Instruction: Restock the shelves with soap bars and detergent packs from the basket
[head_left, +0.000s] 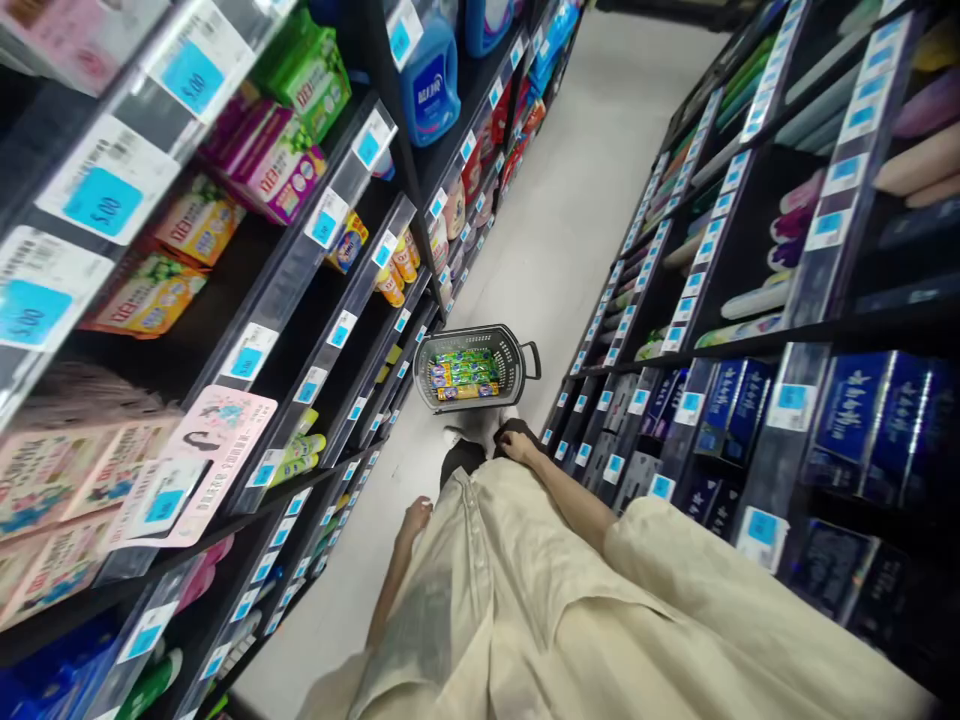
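Hanging empty, left hand (415,518), right hand (517,446)

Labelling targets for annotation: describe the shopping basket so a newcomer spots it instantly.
Look down the pale floor of the aisle between the dark shelves. The grey basket sits on it ahead of the person's feet, beside the left shelving, the only openwork container there, holding green and yellow packets.

The person wears a loose cream shirt (525,610) with short wide sleeves, dark trousers (461,458) and white shoes (480,425)
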